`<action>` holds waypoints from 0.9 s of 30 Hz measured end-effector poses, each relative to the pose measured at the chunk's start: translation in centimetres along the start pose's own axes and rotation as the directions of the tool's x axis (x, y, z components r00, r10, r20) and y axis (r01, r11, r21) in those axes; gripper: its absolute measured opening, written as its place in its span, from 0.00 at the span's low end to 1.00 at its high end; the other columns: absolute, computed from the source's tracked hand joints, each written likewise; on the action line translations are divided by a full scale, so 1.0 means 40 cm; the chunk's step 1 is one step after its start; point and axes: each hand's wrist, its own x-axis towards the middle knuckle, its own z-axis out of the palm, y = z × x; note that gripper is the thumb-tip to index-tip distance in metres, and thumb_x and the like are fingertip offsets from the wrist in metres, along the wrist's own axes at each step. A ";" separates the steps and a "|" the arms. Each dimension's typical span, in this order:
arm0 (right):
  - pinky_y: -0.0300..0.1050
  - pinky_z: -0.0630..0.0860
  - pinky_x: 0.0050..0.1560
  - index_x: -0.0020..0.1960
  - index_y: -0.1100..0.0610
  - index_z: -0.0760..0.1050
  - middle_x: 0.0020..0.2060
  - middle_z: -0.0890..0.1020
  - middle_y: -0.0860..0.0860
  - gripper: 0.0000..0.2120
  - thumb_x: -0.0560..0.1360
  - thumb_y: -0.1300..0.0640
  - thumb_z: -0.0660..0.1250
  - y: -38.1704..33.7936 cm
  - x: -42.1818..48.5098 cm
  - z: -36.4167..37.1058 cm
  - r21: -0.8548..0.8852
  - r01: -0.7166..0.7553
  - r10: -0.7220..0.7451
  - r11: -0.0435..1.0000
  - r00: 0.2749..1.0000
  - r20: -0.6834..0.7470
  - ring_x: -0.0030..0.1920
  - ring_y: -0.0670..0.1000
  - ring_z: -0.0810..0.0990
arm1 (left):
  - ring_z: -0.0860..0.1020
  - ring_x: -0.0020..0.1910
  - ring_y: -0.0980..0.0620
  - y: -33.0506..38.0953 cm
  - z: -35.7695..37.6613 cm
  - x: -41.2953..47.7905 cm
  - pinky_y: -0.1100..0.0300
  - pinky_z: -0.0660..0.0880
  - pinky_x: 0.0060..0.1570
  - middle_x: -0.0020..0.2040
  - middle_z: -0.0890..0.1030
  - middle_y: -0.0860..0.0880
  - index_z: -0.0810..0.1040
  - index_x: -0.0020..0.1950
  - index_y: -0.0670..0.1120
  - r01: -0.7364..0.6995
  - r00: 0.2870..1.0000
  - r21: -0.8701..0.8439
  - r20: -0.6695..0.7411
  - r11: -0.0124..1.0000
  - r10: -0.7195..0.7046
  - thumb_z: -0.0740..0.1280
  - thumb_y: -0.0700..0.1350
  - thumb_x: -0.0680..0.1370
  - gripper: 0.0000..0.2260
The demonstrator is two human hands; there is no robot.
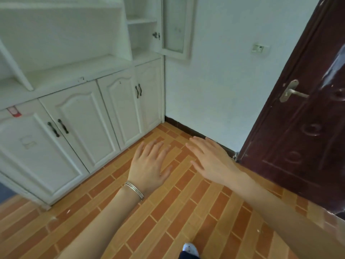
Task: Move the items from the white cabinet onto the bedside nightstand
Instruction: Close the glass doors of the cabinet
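Indoors, the white cabinet (78, 101) fills the left of the head view, running to the corner where it meets a white wall (224, 71). Its four lower doors (119, 107) are closed, each with a dark handle (138, 90), while a narrow glazed upper door (176, 27) at the right end stands swung open beside the shelves (141, 21). A red sticker (14, 111) marks the leftmost lower door.

Before the cabinet, a person's left hand (149, 165) and right hand (211, 159) reach out side by side, palms down, apart from each other. Fingers on both are straight and spread, and neither has hold of anything. Thin silver bangles (134, 190) circle the left wrist.

Below the hands lies a floor (186, 212) of orange and tan brick-pattern tiles, with a shoe tip (190, 249) at the bottom edge. At right, a dark brown door (308, 128) with a metal lever (291, 92) stands ajar; a wall switch (258, 48) sits nearby.
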 end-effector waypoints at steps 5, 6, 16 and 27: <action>0.51 0.55 0.69 0.69 0.59 0.67 0.67 0.71 0.56 0.24 0.76 0.51 0.63 0.162 0.169 0.029 -0.016 0.054 -0.055 0.998 0.997 -0.055 0.69 0.55 0.67 | 0.72 0.63 0.43 -0.030 0.035 0.193 0.43 0.65 0.64 0.62 0.77 0.46 0.75 0.65 0.48 0.061 0.997 0.021 -0.055 0.998 -0.059 0.55 0.60 0.74 0.25; 0.52 0.57 0.69 0.68 0.59 0.69 0.66 0.72 0.57 0.24 0.75 0.52 0.65 0.197 0.205 0.028 -0.008 0.068 -0.069 0.998 0.995 -0.077 0.68 0.55 0.68 | 0.72 0.63 0.43 -0.035 0.038 0.241 0.42 0.66 0.64 0.61 0.77 0.45 0.74 0.65 0.47 0.073 0.995 0.016 -0.074 0.997 -0.072 0.56 0.59 0.74 0.25; 0.55 0.63 0.67 0.68 0.60 0.69 0.66 0.72 0.58 0.23 0.75 0.55 0.65 0.500 0.477 0.033 -0.008 0.140 -0.139 0.990 0.970 -0.201 0.69 0.58 0.67 | 0.71 0.65 0.41 -0.068 0.077 0.647 0.42 0.64 0.64 0.64 0.75 0.43 0.73 0.67 0.46 0.131 0.978 0.023 -0.168 0.991 -0.125 0.54 0.59 0.75 0.26; 0.54 0.63 0.67 0.67 0.59 0.70 0.65 0.73 0.58 0.23 0.76 0.49 0.57 0.734 0.783 0.107 -0.084 0.115 -0.135 0.990 0.946 -0.295 0.66 0.58 0.70 | 0.69 0.67 0.41 -0.240 0.186 0.998 0.42 0.63 0.66 0.66 0.74 0.43 0.70 0.69 0.46 0.086 0.982 0.097 -0.173 0.992 -0.068 0.52 0.62 0.76 0.29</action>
